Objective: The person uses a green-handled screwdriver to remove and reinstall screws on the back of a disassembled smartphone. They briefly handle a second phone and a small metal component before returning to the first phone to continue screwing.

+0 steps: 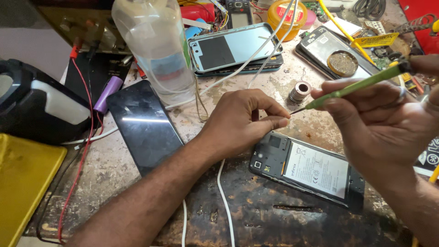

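Observation:
My left hand rests on the worn bench with thumb and forefinger pinched together on something too small to make out. My right hand grips a green-handled soldering iron, whose dark tip points left and nearly meets the left fingertips. Just below both hands lies an opened phone with its back removed, showing a white-labelled battery in a dark frame.
A black phone screen lies to the left, near a clear plastic bottle and a purple cell. A solder spool, phone back covers, a round tin, white cables and red wires lie around. A yellow pad sits far left.

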